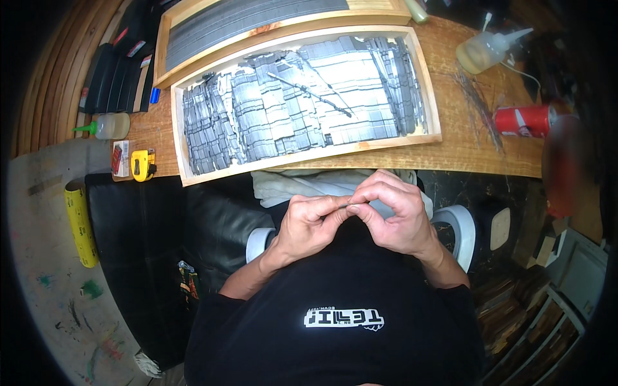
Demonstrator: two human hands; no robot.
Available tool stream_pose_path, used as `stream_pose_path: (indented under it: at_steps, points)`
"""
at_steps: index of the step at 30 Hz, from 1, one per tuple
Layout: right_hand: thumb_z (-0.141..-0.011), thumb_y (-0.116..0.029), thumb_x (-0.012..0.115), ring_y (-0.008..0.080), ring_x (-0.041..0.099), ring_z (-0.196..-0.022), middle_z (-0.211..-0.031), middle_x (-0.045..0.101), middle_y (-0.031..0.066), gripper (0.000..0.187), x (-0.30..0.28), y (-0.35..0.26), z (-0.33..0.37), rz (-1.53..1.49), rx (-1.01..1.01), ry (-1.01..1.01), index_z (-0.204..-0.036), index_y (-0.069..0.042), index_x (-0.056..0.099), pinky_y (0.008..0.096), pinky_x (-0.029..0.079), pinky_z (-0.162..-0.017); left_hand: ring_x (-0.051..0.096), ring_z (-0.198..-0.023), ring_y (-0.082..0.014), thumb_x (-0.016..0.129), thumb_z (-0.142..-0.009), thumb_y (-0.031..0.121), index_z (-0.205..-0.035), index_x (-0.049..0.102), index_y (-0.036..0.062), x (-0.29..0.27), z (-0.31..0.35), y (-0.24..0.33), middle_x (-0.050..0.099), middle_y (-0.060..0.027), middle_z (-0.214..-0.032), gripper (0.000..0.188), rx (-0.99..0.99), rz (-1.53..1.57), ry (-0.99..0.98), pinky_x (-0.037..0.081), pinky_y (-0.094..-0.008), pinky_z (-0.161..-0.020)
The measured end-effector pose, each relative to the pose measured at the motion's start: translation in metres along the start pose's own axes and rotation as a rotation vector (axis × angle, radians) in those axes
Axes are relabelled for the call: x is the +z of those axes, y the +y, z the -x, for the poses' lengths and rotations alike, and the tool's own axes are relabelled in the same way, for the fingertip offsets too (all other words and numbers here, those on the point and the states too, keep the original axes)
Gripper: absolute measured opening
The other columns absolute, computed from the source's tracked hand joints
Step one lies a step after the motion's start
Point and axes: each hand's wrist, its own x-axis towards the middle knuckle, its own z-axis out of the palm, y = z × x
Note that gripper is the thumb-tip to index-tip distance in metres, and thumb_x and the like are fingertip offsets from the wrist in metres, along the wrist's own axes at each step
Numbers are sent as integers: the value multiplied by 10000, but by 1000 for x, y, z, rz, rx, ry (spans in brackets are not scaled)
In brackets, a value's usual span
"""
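Observation:
In front of my chest, just off the table's near edge, my left hand (308, 224) and my right hand (394, 215) meet at the fingertips. Each is closed in a pinch on a small, thin dark sliver (345, 205); fingers hide most of it, and its kind is unclear. Beyond them a shallow wooden tray (309, 157) lies on the table, its bottom covered by grey and black strips (270, 109) set in rows. Two thin dark sticks (315, 95) rest slantwise on top of the strips.
Behind the tray stands a second wooden frame (257, 29) with dark grey strips. Left on the table (154, 132) are a yellow tape measure (143, 165) and a green-tipped bottle (111, 126). At right are a squeeze bottle (481, 53), dark slivers (479, 106) and a red can (524, 121).

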Motion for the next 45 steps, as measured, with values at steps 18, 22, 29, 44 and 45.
stream_pose_path:
  at_steps: [18,22,29,44,45]
  points:
    - [-850,39,793,223,708,-817,-871,726,119,81,-105,-61,-24,743,-124,218,-902,12,737,340,556,-728,807,-875,-187,761,-952,-3,-1148,789,-18,0,-22,16,819,-161,-1010,199,40,102,37,620,-274,-767]
    - [-790,88,801,221,689,-775,-837,718,101,147,-54,-50,-33,320,-188,2,-898,18,730,330,537,-688,807,-890,-198,762,-936,-50,-1137,790,-26,-5,-39,42,821,-159,-994,204,127,20,-15,628,-279,-795]
    - [-803,74,833,231,702,-829,-901,717,106,228,-32,-43,-45,157,-327,126,-1016,19,772,328,555,-715,769,-751,-211,768,-892,-87,-1139,785,-18,-18,-62,57,792,-135,-886,257,390,-70,48,577,-287,-678]
    - [-1028,-132,737,31,603,-661,-831,685,6,215,0,33,32,-681,614,38,-1136,54,731,188,483,-586,797,-922,-208,702,-1039,106,-1177,759,-8,6,-30,4,806,-128,-1028,188,-705,688,-394,630,-254,-716]
    - [-1047,-147,708,23,590,-668,-843,700,9,229,2,45,34,-854,706,26,-1151,55,738,194,482,-583,801,-920,-221,700,-1041,117,-1172,758,-11,7,-31,-11,807,-142,-1039,192,-726,717,-380,629,-245,-703]
